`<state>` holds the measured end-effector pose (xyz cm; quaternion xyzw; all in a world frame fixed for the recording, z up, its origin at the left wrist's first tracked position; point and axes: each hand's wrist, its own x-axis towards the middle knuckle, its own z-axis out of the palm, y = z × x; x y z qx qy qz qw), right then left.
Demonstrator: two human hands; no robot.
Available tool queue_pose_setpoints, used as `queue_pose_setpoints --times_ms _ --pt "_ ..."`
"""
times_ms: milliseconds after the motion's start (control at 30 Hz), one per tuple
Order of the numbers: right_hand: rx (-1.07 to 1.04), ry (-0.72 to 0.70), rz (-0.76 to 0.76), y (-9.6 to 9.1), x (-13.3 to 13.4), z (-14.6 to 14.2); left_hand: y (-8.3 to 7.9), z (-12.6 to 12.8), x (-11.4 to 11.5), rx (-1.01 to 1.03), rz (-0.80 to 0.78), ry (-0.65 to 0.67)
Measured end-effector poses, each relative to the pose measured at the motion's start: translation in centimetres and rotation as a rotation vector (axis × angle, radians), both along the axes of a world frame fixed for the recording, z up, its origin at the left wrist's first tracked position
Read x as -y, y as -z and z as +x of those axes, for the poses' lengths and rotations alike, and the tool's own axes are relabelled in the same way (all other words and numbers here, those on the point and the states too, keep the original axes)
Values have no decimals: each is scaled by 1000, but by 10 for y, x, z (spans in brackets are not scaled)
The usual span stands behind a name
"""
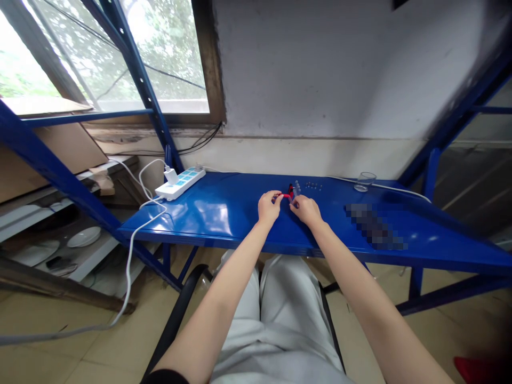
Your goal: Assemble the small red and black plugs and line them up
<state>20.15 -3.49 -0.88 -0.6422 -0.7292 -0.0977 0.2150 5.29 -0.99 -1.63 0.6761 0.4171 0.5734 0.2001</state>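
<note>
The small red piece (286, 196) is over the blue table (240, 186), pinched in my left hand (269, 207); my right hand (307, 209) curls just beside it, whether gripping anything I cannot tell. Tiny pieces (314, 186) lie beyond, a clear cup (365, 182) farther right.

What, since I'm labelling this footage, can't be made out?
All in the head view:
Red piece: full shape; small, partly covered by the left hand.
Tiny pieces beyond the right hand: too small to identify.
Dark object at right: pixelated.
Red thing, lower right: cut off by the picture's edge.
</note>
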Motion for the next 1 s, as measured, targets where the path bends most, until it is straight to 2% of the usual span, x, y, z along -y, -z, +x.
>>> queue_pose_setpoints --times_ms 267,567,700,1000 --pt "66 -7 8 -3 2 -2 -3 -2 4 -56 93 -4" --pt "158 -13 138 1 1 -9 -2 -3 6 -175 147 22" --pt "118 -42 188 4 -2 -8 1 -2 4 -155 141 81" --pt "46 -114 259 11 -6 -7 2 1 1 7 28 112"
